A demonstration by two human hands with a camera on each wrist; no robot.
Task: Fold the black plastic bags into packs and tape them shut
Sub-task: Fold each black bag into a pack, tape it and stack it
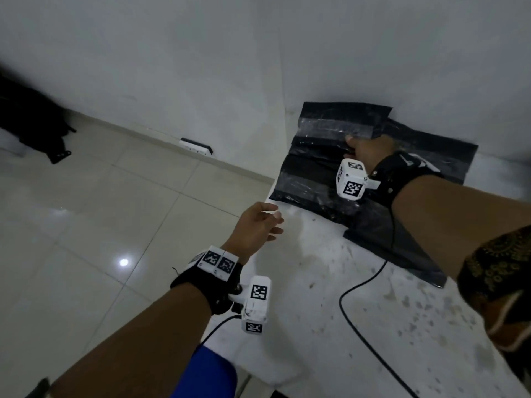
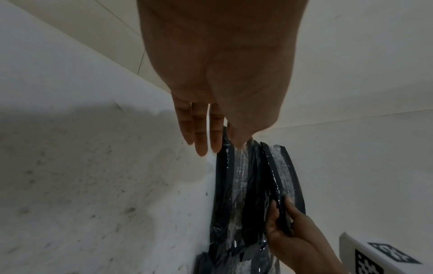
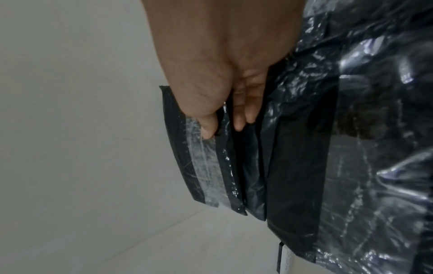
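Note:
Several folded black plastic packs (image 1: 313,165) crossed by clear tape strips lie stacked at the far corner of the white table (image 1: 330,305), on top of a spread black bag (image 1: 425,156). My right hand (image 1: 349,145) pinches the farthest taped pack (image 3: 208,166) at its right end. The thumb (image 3: 208,128) sits on the tape and the fingers tuck under the pack, which the left wrist view (image 2: 281,185) shows tilted up on edge. My left hand (image 1: 273,222) hovers with straight fingers (image 2: 201,137) at the table's left edge, just short of the packs, holding nothing.
A black cable (image 1: 359,285) trails over the speckled tabletop towards me. White walls close the corner behind the bags. Tiled floor (image 1: 100,211) drops away on the left, with a wall socket (image 1: 196,146) and a dark heap (image 1: 31,122) further left.

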